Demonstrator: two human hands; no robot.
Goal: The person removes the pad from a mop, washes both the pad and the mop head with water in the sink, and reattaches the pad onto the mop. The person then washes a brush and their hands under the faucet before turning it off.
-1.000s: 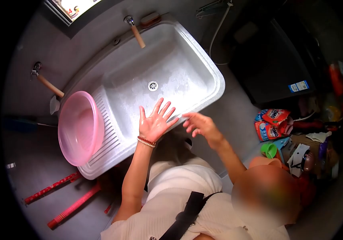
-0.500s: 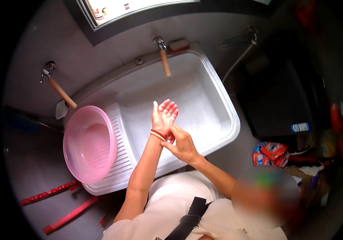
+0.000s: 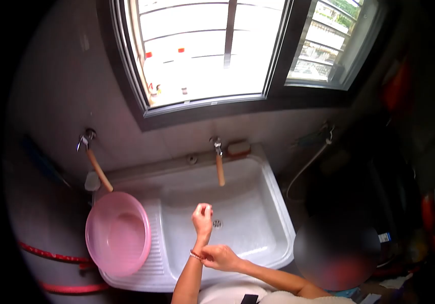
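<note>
My left hand [image 3: 202,219] is raised over the sink basin, its fingers curled in and nothing seen in them. Around that wrist sits a beaded bracelet [image 3: 195,255] in reddish-brown and white. My right hand [image 3: 221,257] closes its thumb and fingers on the bracelet at the inner side of the wrist; the fingertips are partly hidden. Beneath both hands lies the grey-white sink [image 3: 273,223], with a round drain [image 3: 217,224] just right of my left hand.
A pink basin [image 3: 117,234] rests on the ribbed washboard at the left. Two wall taps carry tan hoses: a middle tap [image 3: 218,147] and a left tap [image 3: 86,139]. A soap dish [image 3: 238,148] sits on the back rim. Above is a window [image 3: 212,55].
The view has tilted up, showing more of the window. My left hand has gone from open, palm up, to curled fingers. My right hand stays at the bracelet.
</note>
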